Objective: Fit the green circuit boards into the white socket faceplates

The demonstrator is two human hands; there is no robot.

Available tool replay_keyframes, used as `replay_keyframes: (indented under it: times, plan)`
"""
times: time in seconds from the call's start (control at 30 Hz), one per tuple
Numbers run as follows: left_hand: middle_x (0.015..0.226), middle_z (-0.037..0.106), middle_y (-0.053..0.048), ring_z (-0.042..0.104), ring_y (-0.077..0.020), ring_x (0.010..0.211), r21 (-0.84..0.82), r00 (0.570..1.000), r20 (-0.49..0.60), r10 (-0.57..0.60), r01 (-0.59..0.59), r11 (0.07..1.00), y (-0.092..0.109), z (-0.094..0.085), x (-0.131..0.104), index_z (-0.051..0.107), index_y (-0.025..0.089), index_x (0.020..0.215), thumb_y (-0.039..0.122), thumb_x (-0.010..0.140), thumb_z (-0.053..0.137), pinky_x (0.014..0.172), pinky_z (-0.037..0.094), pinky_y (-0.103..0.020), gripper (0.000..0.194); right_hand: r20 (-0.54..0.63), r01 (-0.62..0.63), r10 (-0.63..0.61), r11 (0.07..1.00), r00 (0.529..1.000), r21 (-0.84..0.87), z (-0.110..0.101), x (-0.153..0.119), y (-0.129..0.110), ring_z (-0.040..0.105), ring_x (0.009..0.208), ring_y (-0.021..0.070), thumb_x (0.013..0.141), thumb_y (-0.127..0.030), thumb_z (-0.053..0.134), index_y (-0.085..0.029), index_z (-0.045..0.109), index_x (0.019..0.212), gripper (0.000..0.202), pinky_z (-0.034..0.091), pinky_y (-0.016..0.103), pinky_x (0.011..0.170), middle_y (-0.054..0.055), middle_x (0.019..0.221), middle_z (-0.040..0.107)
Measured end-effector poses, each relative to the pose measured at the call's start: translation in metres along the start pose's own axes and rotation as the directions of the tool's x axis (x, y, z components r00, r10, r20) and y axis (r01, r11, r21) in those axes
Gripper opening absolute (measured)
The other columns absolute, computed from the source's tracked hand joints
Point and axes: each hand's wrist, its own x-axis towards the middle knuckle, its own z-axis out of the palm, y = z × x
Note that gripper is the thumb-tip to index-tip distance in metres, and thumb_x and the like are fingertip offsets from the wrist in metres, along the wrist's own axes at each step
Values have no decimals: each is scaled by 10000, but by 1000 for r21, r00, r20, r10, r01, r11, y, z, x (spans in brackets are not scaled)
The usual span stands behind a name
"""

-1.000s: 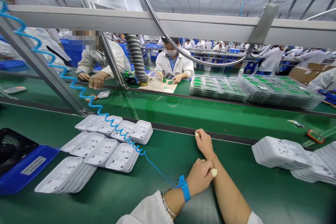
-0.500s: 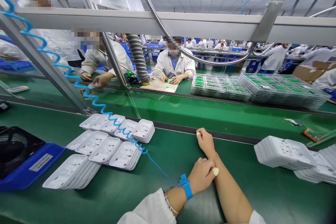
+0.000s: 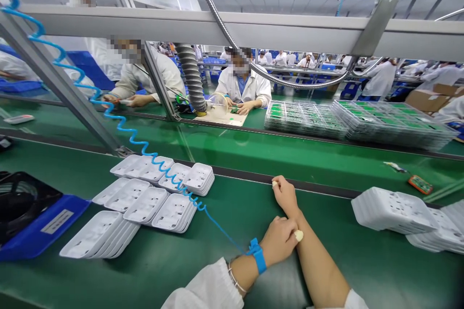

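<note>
My left hand (image 3: 280, 240) is closed, its fingers curled against my right forearm just behind the wrist. It wears a blue wrist strap (image 3: 257, 255) tied to a coiled blue cord (image 3: 163, 166), and a pale finger cot covers its thumb tip. Farther forward, my right hand (image 3: 284, 194) rests loosely closed at the far edge of the green work surface (image 3: 232, 217), with another pale finger cot showing. No object shows in either hand. Left of my hands lie stacks of white plastic covers (image 3: 174, 212); more stacked white covers (image 3: 395, 210) sit at the right.
Beyond the bench edge runs a green conveyor belt (image 3: 246, 152), carrying a small circuit board with wires (image 3: 419, 184). Clear trays of green boards (image 3: 391, 120) stand across it. A black fan in a blue bin (image 3: 50, 227) is at left. A metal crossbar (image 3: 271, 31) spans overhead.
The circuit board on the belt has moved left. A co-worker at the far left has drawn a hand back from the belt with a small item. My own hands stay practically still.
</note>
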Motion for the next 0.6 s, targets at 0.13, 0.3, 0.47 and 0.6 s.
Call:
replay_keyframes:
  times: [0.13, 0.3, 0.47, 0.6]
  plan:
    - [634, 477, 33, 437, -115, 614, -10, 1000, 1, -1, 1, 1000, 0, 1, -1, 341, 182, 678, 204, 826, 454, 609, 261, -253, 187, 4, -5, 5, 1000, 1000, 4, 0, 0, 1, 546, 651, 141, 854, -299, 347, -207, 552, 902, 230, 337, 241, 596, 7, 746, 628]
    - [636, 480, 34, 441, -115, 616, -7, 1000, -2, -1, 1, 1000, -1, 2, 0, 350, 183, 684, 195, 825, 453, 617, 266, -254, 175, 1, -5, 5, 1000, 1000, 0, 0, 1, 1, 545, 648, 140, 856, -288, 346, -213, 549, 906, 222, 330, 239, 593, 2, 744, 628]
    - [638, 487, 29, 454, -118, 622, -3, 1000, 11, -8, 8, 1000, -2, 1, 0, 358, 181, 680, 195, 827, 447, 624, 280, -251, 173, 3, -3, 3, 1000, 1000, -8, 1, 1, 1, 541, 635, 139, 853, -289, 350, -216, 553, 901, 221, 322, 237, 587, -5, 704, 613]
    - [658, 508, 26, 466, -122, 641, -9, 1000, 20, -3, 3, 1000, -1, -1, -1, 370, 182, 686, 204, 833, 446, 637, 292, -250, 168, 7, -7, 7, 1000, 1000, -4, 3, 2, 2, 537, 634, 140, 852, -298, 351, -211, 554, 901, 226, 319, 240, 589, 1, 706, 608]
